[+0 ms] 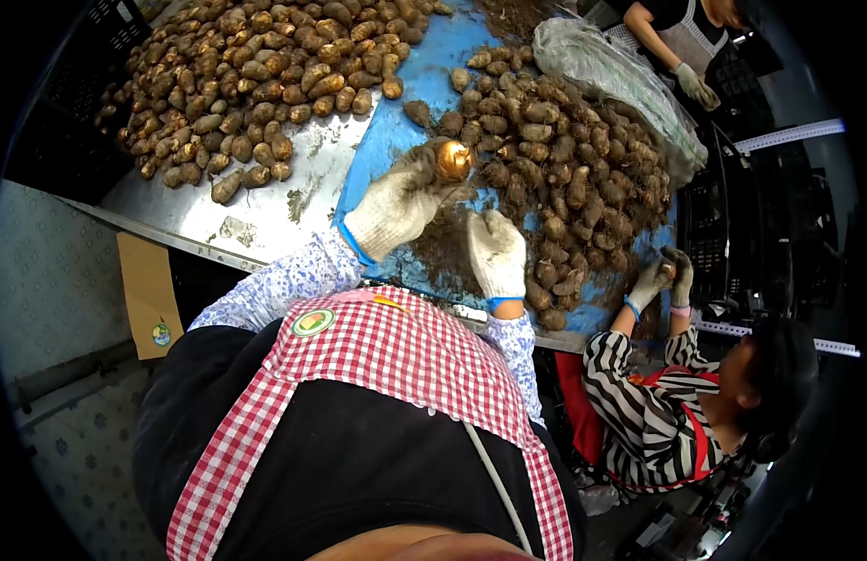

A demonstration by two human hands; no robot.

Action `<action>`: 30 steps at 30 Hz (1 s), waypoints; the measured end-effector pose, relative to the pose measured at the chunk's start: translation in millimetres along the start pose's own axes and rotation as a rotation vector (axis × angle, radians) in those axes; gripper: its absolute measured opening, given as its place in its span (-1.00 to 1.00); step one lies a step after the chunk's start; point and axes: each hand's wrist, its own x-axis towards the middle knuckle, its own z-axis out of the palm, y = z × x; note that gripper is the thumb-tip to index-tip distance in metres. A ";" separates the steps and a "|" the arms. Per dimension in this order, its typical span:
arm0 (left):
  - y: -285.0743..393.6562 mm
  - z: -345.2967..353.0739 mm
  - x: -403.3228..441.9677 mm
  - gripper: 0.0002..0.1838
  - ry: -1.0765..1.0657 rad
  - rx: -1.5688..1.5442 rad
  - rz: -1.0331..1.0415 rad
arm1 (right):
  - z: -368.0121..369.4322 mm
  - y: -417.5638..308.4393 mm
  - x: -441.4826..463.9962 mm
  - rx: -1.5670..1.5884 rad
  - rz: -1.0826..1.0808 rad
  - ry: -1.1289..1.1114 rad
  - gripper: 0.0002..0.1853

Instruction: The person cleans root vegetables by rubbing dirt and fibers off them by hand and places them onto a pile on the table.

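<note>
My left hand (396, 206), in a white knit glove with a dirty palm and fingers, is closed around a taro (454, 161). The taro's pale, orange-brown cut end faces up and right. Close by on the right, my right hand (497, 252) wears a similar glove, its fingers curled in; whatever they may hold is hidden. A heap of rough, hairy taros (583, 173) lies just beyond my right hand on blue sheeting (372, 159). Left of my hands, a second heap of smoother-looking taros (256, 79) covers part of a metal tabletop (307, 173).
A clear plastic bag (606, 70) lies against the right heap. On the right, a co-worker in a striped top (639, 402) holds gloved hands (656, 280) at the heap's edge. Another gloved person (686, 47) stands at top right. Black crates (69, 131) stand at left.
</note>
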 end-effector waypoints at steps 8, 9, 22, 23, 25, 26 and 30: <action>-14.0 12.5 -6.2 -0.59 0.068 0.497 -0.008 | -11.8 -49.0 -4.3 -0.514 -0.178 -0.034 -0.69; -15.2 10.8 -7.3 -0.60 0.036 0.554 0.004 | -7.9 -33.9 -4.9 -0.623 -0.413 0.062 -0.71; 10.6 -11.2 -3.5 -0.62 -0.107 0.273 -0.084 | -6.4 0.5 2.7 -0.294 0.057 -0.163 -0.89; 11.0 -13.0 -4.2 -0.60 -0.148 0.340 -0.073 | -9.3 9.5 1.8 0.136 0.111 -0.198 -0.81; 3.1 0.4 -9.7 -0.63 -0.065 0.405 -0.042 | -22.0 -39.3 -7.8 -0.268 -0.007 -0.341 -0.66; -1.3 6.8 -9.3 -0.63 -0.031 0.441 -0.027 | -16.8 -22.2 -6.8 -0.196 -0.201 -0.293 -0.71; -11.7 -5.9 -8.5 -0.64 -0.095 0.598 0.003 | 2.9 -7.4 -7.9 0.068 -0.327 -0.171 -0.85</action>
